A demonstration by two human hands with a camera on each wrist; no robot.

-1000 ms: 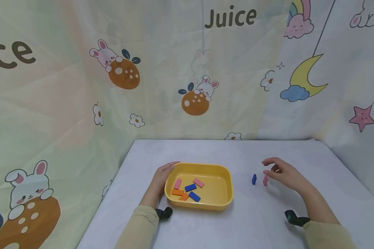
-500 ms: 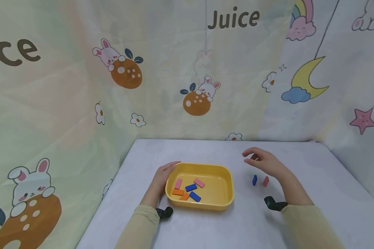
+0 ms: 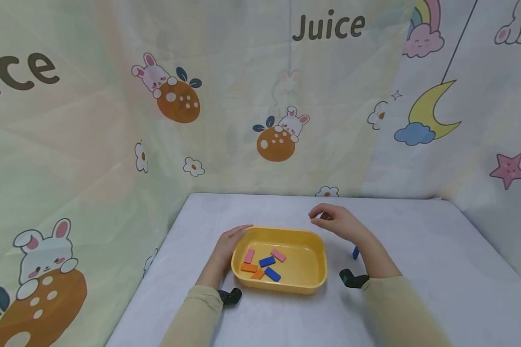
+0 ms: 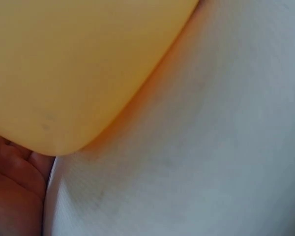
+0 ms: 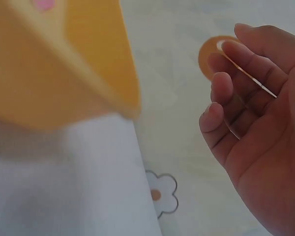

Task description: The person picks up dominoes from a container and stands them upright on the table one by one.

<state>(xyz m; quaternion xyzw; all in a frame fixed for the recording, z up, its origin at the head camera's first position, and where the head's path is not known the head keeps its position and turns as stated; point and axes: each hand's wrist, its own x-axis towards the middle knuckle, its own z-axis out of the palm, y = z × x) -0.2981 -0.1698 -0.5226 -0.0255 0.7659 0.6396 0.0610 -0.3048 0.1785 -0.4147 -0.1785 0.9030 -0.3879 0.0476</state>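
My left hand holds the yellow tray at its left end, fingers along the far left corner. In the left wrist view, part of that hand lies against the tray's outer wall. Several small blocks lie in the tray's left half, among them a pink block, a blue block and an orange block. My right hand hovers near the tray's far right corner. Its fingers are loosely curved with nothing between them, as the right wrist view shows.
Right of the tray, another blue block stands on the white table, partly covered by my right forearm. A cloth backdrop with printed rabbits and a moon rises behind the table's far edge.
My right hand has moved left, away from the two standing blocks and towards the tray. The pink standing block is now hidden behind the forearm. My left hand stays on the tray.
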